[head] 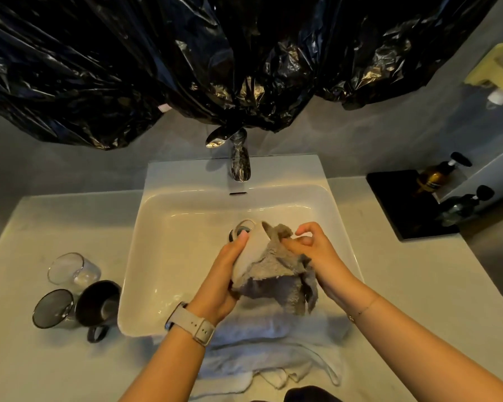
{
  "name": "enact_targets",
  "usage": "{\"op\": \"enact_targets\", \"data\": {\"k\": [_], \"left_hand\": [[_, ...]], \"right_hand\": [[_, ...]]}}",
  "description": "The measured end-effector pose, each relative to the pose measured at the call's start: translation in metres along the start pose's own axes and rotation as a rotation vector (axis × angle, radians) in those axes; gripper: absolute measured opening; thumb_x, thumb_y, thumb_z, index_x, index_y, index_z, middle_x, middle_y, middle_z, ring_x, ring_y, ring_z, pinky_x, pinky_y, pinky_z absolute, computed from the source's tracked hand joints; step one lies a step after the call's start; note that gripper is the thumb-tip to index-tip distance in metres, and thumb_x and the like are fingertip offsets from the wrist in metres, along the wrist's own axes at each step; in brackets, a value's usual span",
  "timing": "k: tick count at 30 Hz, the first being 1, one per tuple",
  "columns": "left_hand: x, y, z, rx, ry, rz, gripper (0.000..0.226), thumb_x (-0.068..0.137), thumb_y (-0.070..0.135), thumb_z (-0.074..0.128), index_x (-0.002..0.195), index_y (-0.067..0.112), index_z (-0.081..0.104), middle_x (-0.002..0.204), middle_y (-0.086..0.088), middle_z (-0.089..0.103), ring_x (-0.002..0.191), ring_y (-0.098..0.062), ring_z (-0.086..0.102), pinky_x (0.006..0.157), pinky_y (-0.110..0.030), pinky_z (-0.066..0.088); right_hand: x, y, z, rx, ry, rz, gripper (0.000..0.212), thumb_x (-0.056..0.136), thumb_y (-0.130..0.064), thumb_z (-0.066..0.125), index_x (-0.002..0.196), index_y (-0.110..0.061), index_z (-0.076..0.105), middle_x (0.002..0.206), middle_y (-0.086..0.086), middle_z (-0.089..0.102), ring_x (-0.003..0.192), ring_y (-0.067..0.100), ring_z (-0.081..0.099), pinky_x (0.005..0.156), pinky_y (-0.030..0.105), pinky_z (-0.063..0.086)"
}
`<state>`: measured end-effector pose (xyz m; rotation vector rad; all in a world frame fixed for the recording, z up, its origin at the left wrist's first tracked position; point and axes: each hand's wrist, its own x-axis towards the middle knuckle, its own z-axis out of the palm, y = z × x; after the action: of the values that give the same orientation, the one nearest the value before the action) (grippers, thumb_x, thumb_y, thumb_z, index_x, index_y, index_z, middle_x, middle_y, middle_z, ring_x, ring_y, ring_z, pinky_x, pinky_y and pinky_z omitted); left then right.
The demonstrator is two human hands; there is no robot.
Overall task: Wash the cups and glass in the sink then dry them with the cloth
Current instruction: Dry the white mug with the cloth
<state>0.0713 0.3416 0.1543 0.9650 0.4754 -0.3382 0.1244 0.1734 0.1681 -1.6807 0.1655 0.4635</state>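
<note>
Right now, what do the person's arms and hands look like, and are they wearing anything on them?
Both forearms are bare, with no sleeves in view and no gloves on either hand. The left wrist carries a watch on a pale, light-coloured strap with small holes and a metal loop. The right wrist has a thin, fine chain bracelet. I can make out no rings.

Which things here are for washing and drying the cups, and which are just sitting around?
For the job: white cup in the left hand, grey cloth in the right hand, sink, clear glass, smoky glass, black mug.

Just sitting around: two pump bottles, black tray, white towel.
</note>
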Motion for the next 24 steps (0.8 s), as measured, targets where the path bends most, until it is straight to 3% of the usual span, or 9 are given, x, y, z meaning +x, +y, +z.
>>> {"op": "enact_targets", "data": {"k": [1,3,5,8,11,14,18,20,24], "left_hand": [[-0.001,0.001,0.002,-0.069,-0.007,-0.037,0.051,0.096,0.047,0.052,0.127,0.009,0.066,0.127,-0.019,0.066,0.119,-0.033,0.063,0.106,-0.047,0.045],[0.0,0.003,0.002,-0.209,-0.031,-0.103,0.05,0.1,0.046,0.047,0.124,0.007,0.069,0.126,-0.02,0.067,0.116,-0.032,0.065,0.104,-0.045,0.045],[0.001,0.002,0.001,-0.279,-0.033,-0.153,0.053,0.1,0.047,0.047,0.125,0.006,0.068,0.129,-0.022,0.065,0.118,-0.034,0.063,0.105,-0.048,0.045],[0.003,0.0,-0.004,-0.295,-0.038,-0.202,0.058,0.097,0.047,0.051,0.136,0.004,0.058,0.135,-0.025,0.059,0.129,-0.04,0.053,0.114,-0.053,0.036],[0.002,0.002,-0.004,-0.244,-0.019,-0.265,0.058,0.095,0.05,0.051,0.13,0.006,0.064,0.129,-0.025,0.063,0.122,-0.04,0.059,0.108,-0.054,0.042],[0.004,0.002,-0.004,-0.189,0.012,-0.294,0.058,0.094,0.052,0.052,0.128,0.007,0.065,0.127,-0.024,0.065,0.119,-0.04,0.061,0.103,-0.053,0.047],[0.004,0.007,-0.003,-0.102,0.016,-0.273,0.053,0.096,0.052,0.051,0.119,0.008,0.07,0.117,-0.021,0.07,0.1,-0.035,0.071,0.089,-0.046,0.055],[0.004,0.01,-0.002,-0.076,0.006,-0.279,0.054,0.097,0.052,0.05,0.119,0.006,0.07,0.115,-0.022,0.071,0.094,-0.033,0.072,0.083,-0.043,0.057],[0.007,0.011,0.006,-0.009,0.0,-0.234,0.05,0.1,0.044,0.05,0.12,0.002,0.067,0.102,-0.021,0.073,0.081,-0.028,0.073,0.065,-0.031,0.06]], "right_hand": [[-0.005,-0.003,0.004,-0.068,0.018,-0.034,0.009,0.092,-0.017,0.061,0.094,-0.01,0.056,0.09,0.015,0.061,0.082,0.024,0.059,0.073,0.025,0.045],[-0.014,-0.008,0.009,-0.176,0.004,-0.094,0.027,0.099,-0.031,0.048,0.095,-0.009,0.063,0.098,0.011,0.061,0.081,0.014,0.059,0.069,0.007,0.042],[-0.022,-0.009,0.01,-0.201,-0.077,-0.097,0.028,0.098,-0.047,0.043,0.11,-0.027,0.058,0.12,-0.002,0.054,0.101,-0.002,0.052,0.076,0.0,0.039],[-0.028,0.002,0.002,-0.532,-0.213,-0.261,0.046,0.076,-0.071,0.042,0.107,-0.044,0.061,0.138,-0.019,0.035,0.134,0.004,0.022,0.111,0.024,0.02],[-0.022,0.01,-0.006,-0.965,-0.096,-0.571,0.064,0.074,-0.076,0.044,0.114,-0.032,0.067,0.136,-0.014,0.036,0.132,0.007,0.017,0.111,0.026,0.008],[-0.021,0.005,-0.007,-0.789,-0.135,-0.606,0.057,0.077,-0.064,0.061,0.115,-0.022,0.063,0.117,-0.011,0.05,0.113,0.0,0.043,0.098,0.015,0.033],[-0.023,-0.002,-0.002,-0.383,-0.212,-0.273,0.059,0.07,-0.034,0.083,0.112,-0.033,0.042,0.102,-0.013,0.068,0.096,-0.001,0.064,0.076,0.02,0.055],[-0.023,-0.004,-0.001,-0.27,-0.286,-0.176,0.05,0.072,-0.026,0.083,0.11,-0.03,0.051,0.096,-0.005,0.073,0.092,0.007,0.069,0.072,0.025,0.058],[-0.022,-0.016,0.002,-0.25,-0.483,-0.132,0.03,0.075,-0.016,0.08,0.103,-0.018,0.07,0.096,-0.001,0.076,0.092,0.013,0.071,0.081,0.026,0.056]]}}
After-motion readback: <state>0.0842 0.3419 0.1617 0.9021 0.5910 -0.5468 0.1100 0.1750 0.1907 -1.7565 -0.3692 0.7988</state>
